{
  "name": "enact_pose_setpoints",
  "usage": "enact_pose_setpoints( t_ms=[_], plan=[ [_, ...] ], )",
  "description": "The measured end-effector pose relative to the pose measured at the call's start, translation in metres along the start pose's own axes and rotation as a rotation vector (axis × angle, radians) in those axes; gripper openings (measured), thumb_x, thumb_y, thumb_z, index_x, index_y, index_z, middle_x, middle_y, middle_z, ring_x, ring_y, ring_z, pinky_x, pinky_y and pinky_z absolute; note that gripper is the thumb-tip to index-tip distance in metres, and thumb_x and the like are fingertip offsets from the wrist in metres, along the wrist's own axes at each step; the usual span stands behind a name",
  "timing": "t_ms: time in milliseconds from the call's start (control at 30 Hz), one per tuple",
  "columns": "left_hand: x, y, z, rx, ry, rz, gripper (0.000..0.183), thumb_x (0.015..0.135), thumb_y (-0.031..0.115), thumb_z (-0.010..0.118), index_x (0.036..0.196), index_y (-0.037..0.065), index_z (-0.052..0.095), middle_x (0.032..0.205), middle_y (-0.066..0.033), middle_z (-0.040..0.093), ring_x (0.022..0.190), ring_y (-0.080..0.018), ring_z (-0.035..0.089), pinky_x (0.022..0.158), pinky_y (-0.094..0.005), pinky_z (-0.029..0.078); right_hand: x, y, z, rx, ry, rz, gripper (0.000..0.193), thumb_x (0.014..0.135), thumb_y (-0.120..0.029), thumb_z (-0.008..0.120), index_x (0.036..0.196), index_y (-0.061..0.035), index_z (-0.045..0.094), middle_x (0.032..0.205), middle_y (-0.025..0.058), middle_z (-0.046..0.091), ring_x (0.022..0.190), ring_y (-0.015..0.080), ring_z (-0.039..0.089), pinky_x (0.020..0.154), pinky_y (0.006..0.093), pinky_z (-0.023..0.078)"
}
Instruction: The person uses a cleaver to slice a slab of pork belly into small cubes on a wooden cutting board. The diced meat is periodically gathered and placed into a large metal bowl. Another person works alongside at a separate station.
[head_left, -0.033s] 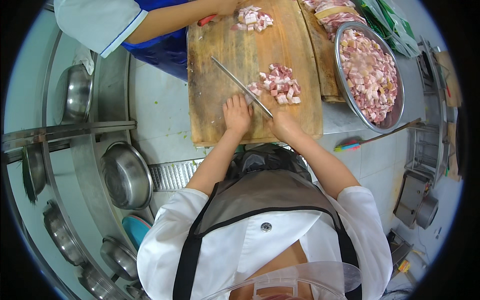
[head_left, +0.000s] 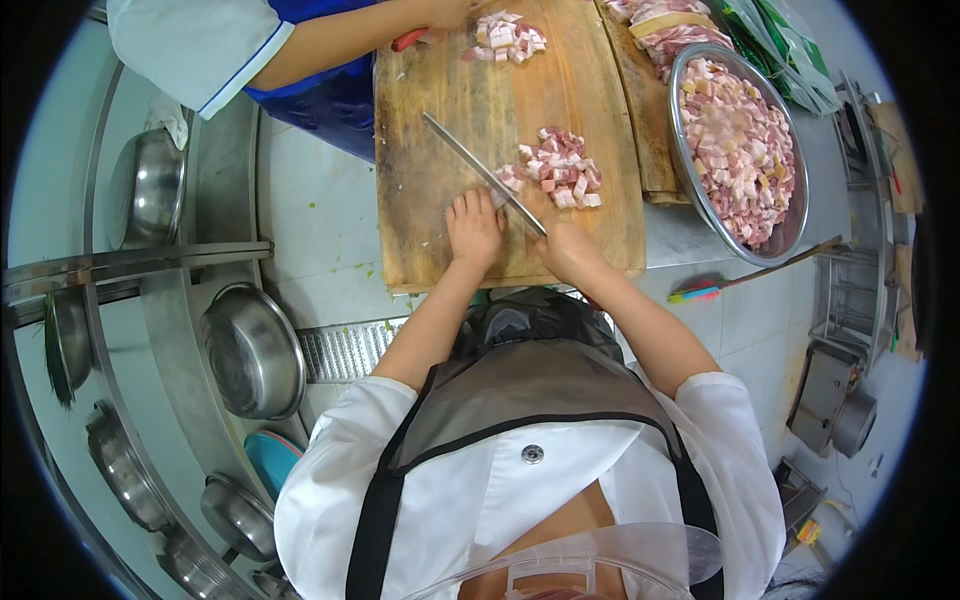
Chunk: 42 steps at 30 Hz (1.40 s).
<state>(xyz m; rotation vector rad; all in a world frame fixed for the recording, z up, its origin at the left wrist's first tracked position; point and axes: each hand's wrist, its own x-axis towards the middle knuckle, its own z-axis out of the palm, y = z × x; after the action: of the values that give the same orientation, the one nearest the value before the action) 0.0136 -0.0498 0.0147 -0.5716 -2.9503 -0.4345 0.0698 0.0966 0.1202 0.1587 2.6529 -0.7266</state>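
Note:
My right hand (head_left: 570, 248) is closed around the handle of a long knife (head_left: 470, 159), its blade slanting up and left across the wooden cutting board (head_left: 420, 250). My left hand (head_left: 475, 230) rests on the board left of the blade, its fingertips at a small pale piece of meat (head_left: 497, 198), most of which is hidden. Just beyond the blade lies a heap of diced pork (head_left: 563, 170), pink and white. A co-worker's arm (head_left: 340, 42) reaches in from the upper left, near a red handle (head_left: 411, 39) and another heap of diced pork (head_left: 508, 38).
Right of the board stands a steel bowl (head_left: 683, 165) full of diced meat. Behind it are meat slabs (head_left: 680, 38) and a plastic bag with greens (head_left: 785, 50). Steel basins (head_left: 252, 350) sit on racks at left. A colourful brush (head_left: 697, 291) shows below the table edge.

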Motion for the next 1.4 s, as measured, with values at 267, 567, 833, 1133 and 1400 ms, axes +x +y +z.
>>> enact_pose_setpoints(
  t_ms=[267,567,833,1133,1400],
  plan=[
    [0.003,0.001,0.011,0.078,0.054,0.030,0.045,0.072,0.027,0.062,0.110,0.004,0.053,0.098,-0.0085,0.050,0.090,-0.0274,0.047,0.077,-0.0400,0.037,-0.012,0.023,-0.022,0.047,-0.266,0.129,0.032,0.077,-0.010,0.052,0.108,-0.0004,0.055,0.093,0.0293,0.060,0.089,0.0426,0.059,0.075,0.0474,0.047],
    [-0.002,-0.002,0.003,-0.035,0.049,0.002,0.056,0.073,0.026,0.063,0.119,-0.002,0.047,0.102,-0.0128,0.050,0.095,-0.0307,0.046,0.082,-0.0408,0.038,0.038,0.013,-0.021,0.140,-0.075,0.007,0.041,0.076,-0.010,0.052,0.115,0.0014,0.050,0.094,0.0296,0.060,0.090,0.0428,0.058,0.079,0.0477,0.047],
    [-0.016,-0.006,-0.006,-0.121,0.080,-0.056,0.065,0.075,0.026,0.062,0.126,-0.007,0.039,0.108,-0.0179,0.048,0.097,-0.0321,0.045,0.086,-0.0410,0.037,0.002,0.029,0.004,0.078,0.139,-0.184,0.023,0.078,-0.012,0.052,0.096,0.0001,0.058,0.077,0.0248,0.061,0.070,0.0387,0.062,0.063,0.0457,0.049],
    [-0.010,-0.004,0.007,0.048,0.056,-0.044,0.046,0.071,0.026,0.059,0.109,0.000,0.052,0.096,-0.0107,0.050,0.091,-0.0277,0.047,0.078,-0.0389,0.038,-0.012,-0.002,-0.001,-0.056,-0.091,0.036,0.023,0.078,-0.014,0.053,0.094,0.0013,0.061,0.085,0.0255,0.062,0.082,0.0415,0.061,0.074,0.0488,0.048],
    [-0.006,-0.007,0.010,-0.020,0.082,-0.013,0.030,0.073,0.024,0.060,0.094,0.003,0.054,0.097,-0.0109,0.050,0.089,-0.0294,0.048,0.076,-0.0407,0.041,0.010,0.004,0.006,0.017,-0.180,0.057,0.025,0.077,-0.010,0.051,0.095,0.0057,0.059,0.087,0.0290,0.061,0.085,0.0433,0.059,0.075,0.0486,0.047]
  ],
)
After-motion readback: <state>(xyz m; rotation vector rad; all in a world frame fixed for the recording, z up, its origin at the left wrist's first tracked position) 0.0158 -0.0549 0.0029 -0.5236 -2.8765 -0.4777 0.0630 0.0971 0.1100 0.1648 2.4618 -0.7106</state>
